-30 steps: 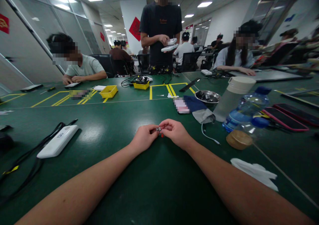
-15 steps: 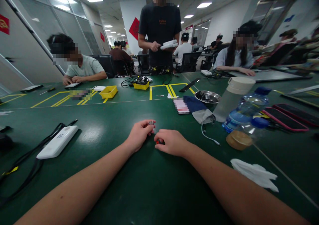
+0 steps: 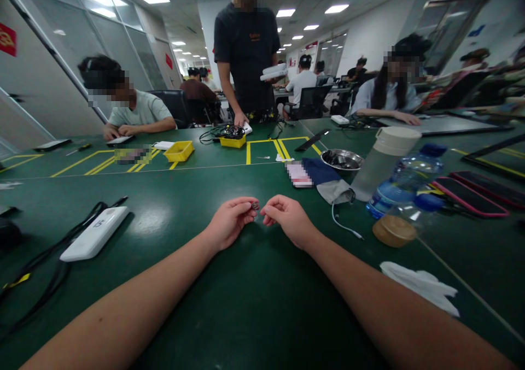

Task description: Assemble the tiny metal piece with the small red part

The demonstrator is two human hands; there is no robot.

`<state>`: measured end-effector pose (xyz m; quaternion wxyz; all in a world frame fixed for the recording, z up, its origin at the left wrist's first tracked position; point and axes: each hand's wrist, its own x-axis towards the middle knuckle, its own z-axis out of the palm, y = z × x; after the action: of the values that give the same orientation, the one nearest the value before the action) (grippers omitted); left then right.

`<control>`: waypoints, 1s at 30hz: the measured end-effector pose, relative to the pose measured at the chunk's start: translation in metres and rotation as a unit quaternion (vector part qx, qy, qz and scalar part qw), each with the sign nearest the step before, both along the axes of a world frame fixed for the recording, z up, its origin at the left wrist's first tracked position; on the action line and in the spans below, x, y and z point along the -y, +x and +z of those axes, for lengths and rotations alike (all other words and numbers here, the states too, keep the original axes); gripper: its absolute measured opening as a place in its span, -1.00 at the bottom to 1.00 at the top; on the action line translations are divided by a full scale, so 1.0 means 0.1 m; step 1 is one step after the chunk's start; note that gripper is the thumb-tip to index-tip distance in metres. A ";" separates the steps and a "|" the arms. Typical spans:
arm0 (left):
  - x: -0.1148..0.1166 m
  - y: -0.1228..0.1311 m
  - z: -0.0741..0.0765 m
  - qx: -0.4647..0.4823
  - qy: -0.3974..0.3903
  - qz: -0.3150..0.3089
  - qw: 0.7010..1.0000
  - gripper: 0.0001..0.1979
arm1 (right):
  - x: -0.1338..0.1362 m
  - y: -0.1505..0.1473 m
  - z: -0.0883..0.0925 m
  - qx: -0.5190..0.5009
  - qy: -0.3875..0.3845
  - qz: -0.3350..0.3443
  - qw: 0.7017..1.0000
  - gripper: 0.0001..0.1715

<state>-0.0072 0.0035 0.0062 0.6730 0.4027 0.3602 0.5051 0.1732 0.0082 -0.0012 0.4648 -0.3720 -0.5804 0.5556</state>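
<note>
Your left hand (image 3: 229, 222) pinches a tiny metal part (image 3: 255, 205) at its fingertips just above the bench (image 3: 246, 304); your right hand (image 3: 287, 219), curled beside it, shows nothing held. Loosen that pinch and the part could roll away.

Tiny metal part (image 3: 255, 205) (detail too small) above green table (image 3: 229, 315)

The table (image 3: 246, 315) is dark green with yellow lines marked across its far part. On it sit a white power bank (image 3: 95, 232) with black cables (image 3: 53, 250), yellow trays (image 3: 179, 151), a silvery metal bowl (image 3: 341, 159), a dark blue cloth (image 3: 322, 169) and a clear bottle (image 3: 404, 180) with a blue cap. The standing person (image 3: 247, 53) wears a black shirt.
</note>
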 end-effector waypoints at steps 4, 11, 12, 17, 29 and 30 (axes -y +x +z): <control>-0.01 -0.01 0.01 0.031 -0.057 -0.056 0.996 -0.81 | -0.01 0.01 0.02 -0.094 -0.117 0.030 0.988 -0.84; -0.02 -0.01 0.02 0.024 -0.071 -0.076 0.994 -0.82 | -0.08 0.08 0.04 -0.153 -0.255 0.074 0.952 -0.64; -0.02 -0.01 0.02 0.026 -0.072 -0.073 0.994 -0.83 | -0.08 0.07 0.04 -0.153 -0.254 0.073 0.952 -0.67; -0.02 -0.01 0.00 0.041 -0.070 -0.028 0.996 -0.82 | -0.02 0.04 0.06 -0.136 -0.189 0.026 0.972 -0.94; 0.01 0.07 -0.08 -0.155 0.147 -0.005 0.977 -0.83 | -0.09 0.04 -0.06 -0.054 0.023 -0.058 0.997 -0.86; 0.01 0.07 -0.09 -0.177 0.164 -0.004 0.970 -0.81 | -0.10 0.03 -0.08 -0.055 0.034 -0.061 0.996 -0.87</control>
<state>-0.0005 0.0028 -0.0029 0.5253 0.5919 0.3842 0.4755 0.1765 0.0180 -0.0089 0.5418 -0.3596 -0.5483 0.5258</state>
